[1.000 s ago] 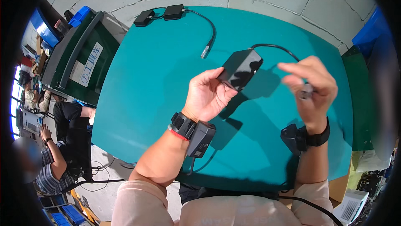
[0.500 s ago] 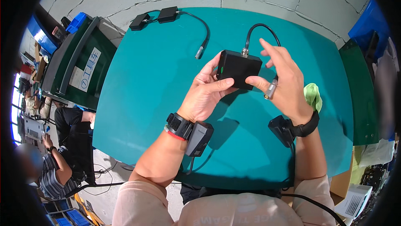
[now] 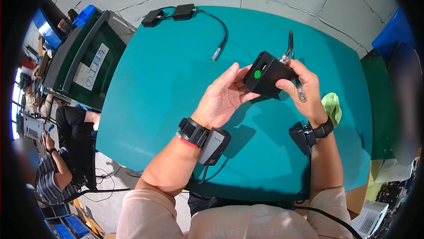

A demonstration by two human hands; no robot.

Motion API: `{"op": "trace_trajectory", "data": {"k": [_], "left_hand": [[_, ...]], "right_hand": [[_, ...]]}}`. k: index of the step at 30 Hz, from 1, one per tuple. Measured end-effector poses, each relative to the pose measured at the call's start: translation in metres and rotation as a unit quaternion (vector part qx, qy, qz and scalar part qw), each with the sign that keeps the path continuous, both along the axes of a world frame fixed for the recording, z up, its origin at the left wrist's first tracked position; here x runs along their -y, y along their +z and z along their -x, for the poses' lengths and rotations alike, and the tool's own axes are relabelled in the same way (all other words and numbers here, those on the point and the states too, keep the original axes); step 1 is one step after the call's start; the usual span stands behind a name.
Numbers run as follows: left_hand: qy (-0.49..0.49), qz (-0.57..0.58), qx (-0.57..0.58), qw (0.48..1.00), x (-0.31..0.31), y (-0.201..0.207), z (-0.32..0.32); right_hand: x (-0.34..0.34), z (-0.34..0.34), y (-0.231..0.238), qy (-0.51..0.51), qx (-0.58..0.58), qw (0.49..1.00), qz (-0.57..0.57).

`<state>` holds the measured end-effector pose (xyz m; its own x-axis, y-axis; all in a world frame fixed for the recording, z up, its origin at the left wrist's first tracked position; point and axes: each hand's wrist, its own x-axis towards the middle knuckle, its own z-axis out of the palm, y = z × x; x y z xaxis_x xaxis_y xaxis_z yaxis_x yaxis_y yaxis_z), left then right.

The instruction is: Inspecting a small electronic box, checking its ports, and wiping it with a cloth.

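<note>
A black rectangular electronics box is held tilted above the green table, its side with a small port and a round green sticker turned toward the left. My right hand grips its right end, thumb on the face and fingers behind. From a metal gland at that end runs a black cable, looped back so that its metal plug hangs by my right palm. My left hand is open at the box's left side, thumb stretched away, fingertips partly hidden behind the box.
Two linked black boxes lie at the table's far left edge, their cable ending in a metal plug. A light green cloth lies right of my right wrist. Left stands a dark green tool cart; beyond it sits another person.
The box has turned and moved slightly right, bringing its sticker side into view. My right hand has closed on it, while my left thumb has come off its face.
</note>
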<state>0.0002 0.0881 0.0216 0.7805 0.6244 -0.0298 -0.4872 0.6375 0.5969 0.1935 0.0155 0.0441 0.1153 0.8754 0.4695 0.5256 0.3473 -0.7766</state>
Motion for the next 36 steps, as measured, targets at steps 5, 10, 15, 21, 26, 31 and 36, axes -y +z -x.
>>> {"op": "trace_trajectory", "data": {"k": [5, 10, 15, 21, 26, 31, 36], "left_hand": [[0.014, -0.098, -0.031, 0.995, 0.001, -0.001, -0.001], [0.049, -0.124, -0.098, 0.986, 0.004, -0.003, -0.002], [0.037, -0.120, -0.077, 0.989, -0.001, -0.007, -0.001], [0.039, -0.121, -0.121, 0.984, 0.001, -0.005, 0.001], [0.020, -0.115, -0.117, 0.986, 0.003, 0.001, -0.003], [0.017, 0.046, -0.012, 0.999, -0.001, 0.003, -0.003], [0.016, 0.065, 0.038, 0.997, -0.004, -0.001, -0.003]], "right_hand": [[-0.003, 0.003, -0.014, 0.052, -0.135, 0.988, 0.056], [-0.001, 0.012, -0.012, -0.048, 0.115, 0.992, -0.030], [-0.002, 0.020, -0.003, -0.058, 0.131, 0.984, -0.108], [0.002, 0.024, 0.003, -0.025, 0.142, 0.987, -0.073], [0.004, 0.019, 0.011, -0.003, 0.159, 0.980, -0.116], [0.001, 0.011, 0.006, -0.183, -0.047, 0.978, -0.090], [-0.004, 0.011, -0.012, -0.088, 0.018, 0.995, 0.050]]}}
